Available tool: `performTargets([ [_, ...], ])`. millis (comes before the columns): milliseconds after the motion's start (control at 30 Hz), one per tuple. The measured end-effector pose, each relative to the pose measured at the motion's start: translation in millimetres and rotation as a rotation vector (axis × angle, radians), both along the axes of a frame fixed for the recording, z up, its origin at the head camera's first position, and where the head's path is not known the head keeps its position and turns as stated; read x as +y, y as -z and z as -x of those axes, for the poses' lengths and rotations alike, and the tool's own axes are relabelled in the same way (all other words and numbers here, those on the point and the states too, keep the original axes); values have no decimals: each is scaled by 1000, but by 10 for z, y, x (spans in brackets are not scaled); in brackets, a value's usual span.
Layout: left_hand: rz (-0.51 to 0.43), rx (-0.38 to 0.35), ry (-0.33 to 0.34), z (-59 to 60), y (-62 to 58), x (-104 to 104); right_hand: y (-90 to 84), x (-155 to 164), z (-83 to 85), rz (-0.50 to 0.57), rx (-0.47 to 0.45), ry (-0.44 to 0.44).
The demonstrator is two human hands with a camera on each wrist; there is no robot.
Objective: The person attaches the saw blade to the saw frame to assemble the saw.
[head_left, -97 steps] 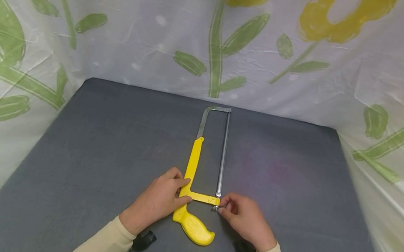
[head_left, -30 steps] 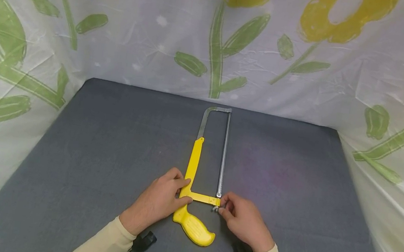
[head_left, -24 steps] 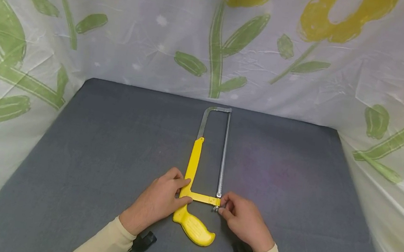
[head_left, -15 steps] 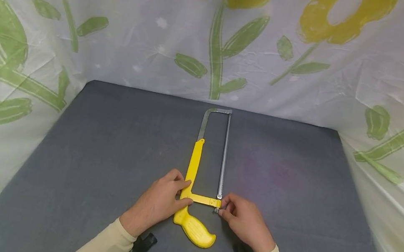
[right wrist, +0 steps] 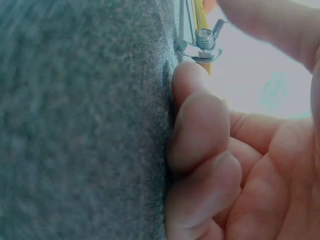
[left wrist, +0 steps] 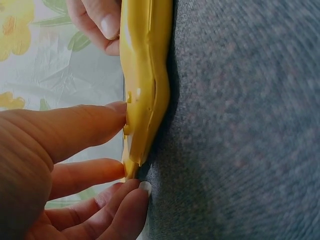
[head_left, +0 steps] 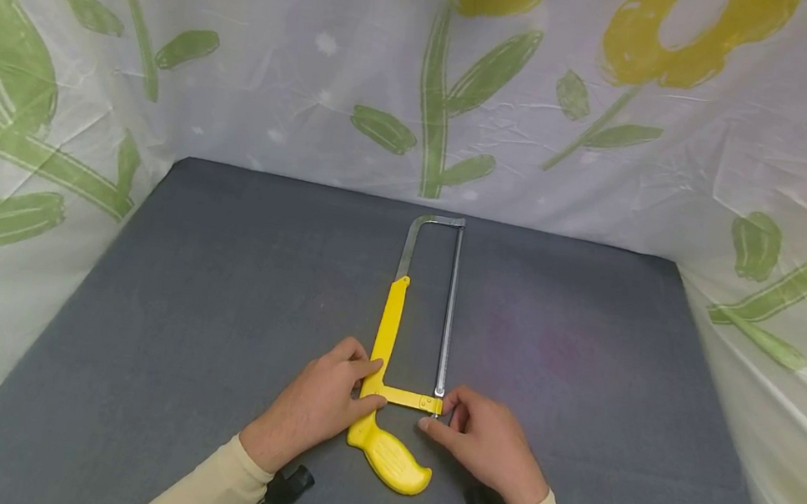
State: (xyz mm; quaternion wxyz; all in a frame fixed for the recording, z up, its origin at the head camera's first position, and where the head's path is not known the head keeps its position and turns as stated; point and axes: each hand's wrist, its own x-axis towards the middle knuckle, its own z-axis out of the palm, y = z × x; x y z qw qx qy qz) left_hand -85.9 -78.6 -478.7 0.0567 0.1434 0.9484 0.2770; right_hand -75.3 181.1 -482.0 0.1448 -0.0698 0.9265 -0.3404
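The left hand [head_left: 314, 409] presses straight fingers against the yellow saw [head_left: 386, 342] on the mat [head_left: 215, 305]. The right hand [head_left: 485, 445] curls its fingers by the wing nut [right wrist: 206, 39], not gripping it.

A grey felt-covered table [head_left: 201, 303] carries a yellow hacksaw [head_left: 392, 343] lying flat between the fingertips of both hands.
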Motion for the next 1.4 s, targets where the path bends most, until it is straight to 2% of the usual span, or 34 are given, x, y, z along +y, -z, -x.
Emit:
performTargets([
  [667,-13,13,4,20,-4,7,26,15,11,24,23,-19],
  [967,-29,-22,-27,-13,17,-13,16,-2,8,44,11,-40],
  [1233,-34,-20,-20,-17,7,-3,11,0,10,53,-14,42],
  [1400,-38,-22,-22,-10,-1,2,13,-5,12,51,0,49],
])
